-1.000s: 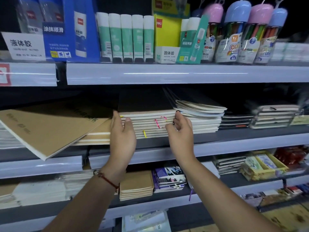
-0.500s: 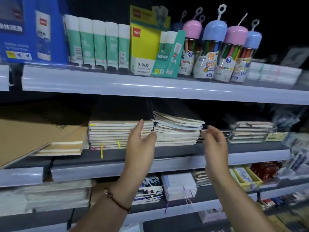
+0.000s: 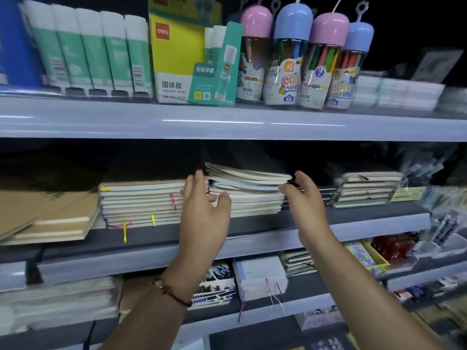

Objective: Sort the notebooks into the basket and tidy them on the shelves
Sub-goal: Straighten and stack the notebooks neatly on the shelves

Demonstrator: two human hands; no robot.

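Both hands shifted rightward off ribbon-marked stack (image 3: 141, 203) onto messy notebook pile (image 3: 249, 190) just right of it. Left hand (image 3: 202, 210) open, fingers straight against pile's left edge; right hand (image 3: 300, 195) open at pile's right corner, touching or not unclear. Likely squaring this pile next. Pile sits on middle shelf (image 3: 353, 223); basket unseen.

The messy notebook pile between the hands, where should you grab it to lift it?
Probably by its two short ends, one hand each side: the messy notebook pile lies flat with fanned, loose top covers, so squeezing inward from left and right holds them together.
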